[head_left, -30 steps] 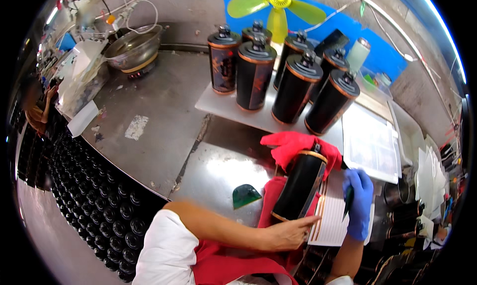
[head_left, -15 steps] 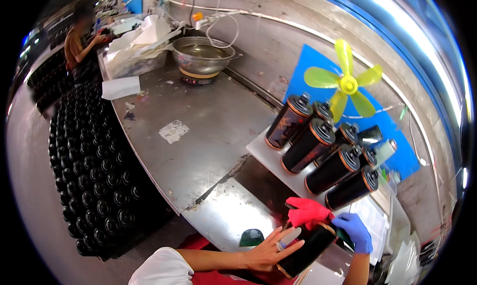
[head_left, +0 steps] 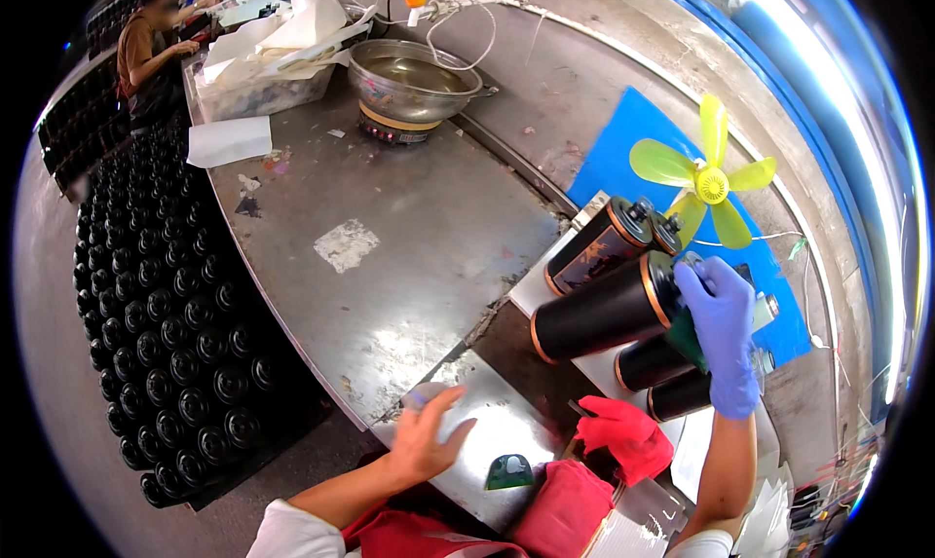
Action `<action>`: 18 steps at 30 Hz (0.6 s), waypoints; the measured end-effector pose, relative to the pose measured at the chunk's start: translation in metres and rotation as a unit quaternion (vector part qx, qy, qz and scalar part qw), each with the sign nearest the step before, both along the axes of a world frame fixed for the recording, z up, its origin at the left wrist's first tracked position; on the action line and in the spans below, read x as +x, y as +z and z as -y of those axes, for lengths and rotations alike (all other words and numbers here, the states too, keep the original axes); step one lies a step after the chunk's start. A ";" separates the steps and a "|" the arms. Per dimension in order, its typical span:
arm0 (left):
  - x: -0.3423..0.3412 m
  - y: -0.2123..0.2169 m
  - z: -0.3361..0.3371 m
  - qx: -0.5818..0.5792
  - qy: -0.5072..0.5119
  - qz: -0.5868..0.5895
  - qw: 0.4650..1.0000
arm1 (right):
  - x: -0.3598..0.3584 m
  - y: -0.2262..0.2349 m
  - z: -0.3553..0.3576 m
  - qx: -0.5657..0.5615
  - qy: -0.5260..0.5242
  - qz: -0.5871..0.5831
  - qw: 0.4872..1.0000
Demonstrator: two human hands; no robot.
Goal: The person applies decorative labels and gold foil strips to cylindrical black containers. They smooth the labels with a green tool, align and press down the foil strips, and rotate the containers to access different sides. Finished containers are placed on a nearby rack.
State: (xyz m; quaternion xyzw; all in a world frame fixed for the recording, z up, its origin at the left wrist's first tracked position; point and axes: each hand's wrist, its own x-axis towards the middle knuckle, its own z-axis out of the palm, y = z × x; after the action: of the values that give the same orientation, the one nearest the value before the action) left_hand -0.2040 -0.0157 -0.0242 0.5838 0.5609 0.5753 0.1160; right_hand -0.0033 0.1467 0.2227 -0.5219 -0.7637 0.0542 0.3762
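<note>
My right hand point(head_left: 719, 310), in a blue-violet glove, is closed around the top of a black bottle point(head_left: 599, 310) with copper-coloured rims. The bottle tilts, its base toward the lower left, above a white board where similar bottles point(head_left: 599, 244) stand. A dark green flat piece point(head_left: 687, 339) shows by my right palm; how it is held is hidden. Bare except for a grey covering on a fingertip, my left hand point(head_left: 427, 438) is open and holds nothing, over the metal table. Near it lie a second dark green flat piece point(head_left: 509, 472), a red cloth point(head_left: 628, 441) and a red cloth-covered pad point(head_left: 565, 509).
A yellow-green fan point(head_left: 712, 185) stands behind the bottles, before a blue panel point(head_left: 618, 149). At the table's far end are a metal bowl point(head_left: 414, 79) on a heater and a bin of papers point(head_left: 263, 95). Rows of black bottles point(head_left: 185, 363) fill the left. Another person point(head_left: 146, 56) works far left.
My right hand has carried the black bottle up and away to the board of bottles. My left hand has let go of it and moved left. The red pad has come into sight.
</note>
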 end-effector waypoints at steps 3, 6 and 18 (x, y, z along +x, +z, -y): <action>-0.035 -0.023 0.018 0.011 0.074 -0.023 0.997 | -0.015 -0.013 -0.026 0.061 -0.003 0.080 0.995; -0.066 -0.031 0.035 -0.020 0.124 -0.029 0.992 | -0.022 -0.030 -0.046 0.075 -0.003 0.112 0.991; -0.153 -0.094 0.068 -0.102 0.328 -0.128 0.930 | -0.021 -0.028 -0.008 0.081 -0.061 0.107 0.989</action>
State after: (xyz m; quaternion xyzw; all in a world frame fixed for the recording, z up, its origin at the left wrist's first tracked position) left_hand -0.3575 -0.0838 -0.1181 0.4207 0.7871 0.4413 -0.0934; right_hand -0.0243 0.1543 0.1942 -0.5382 -0.7679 -0.0870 0.3362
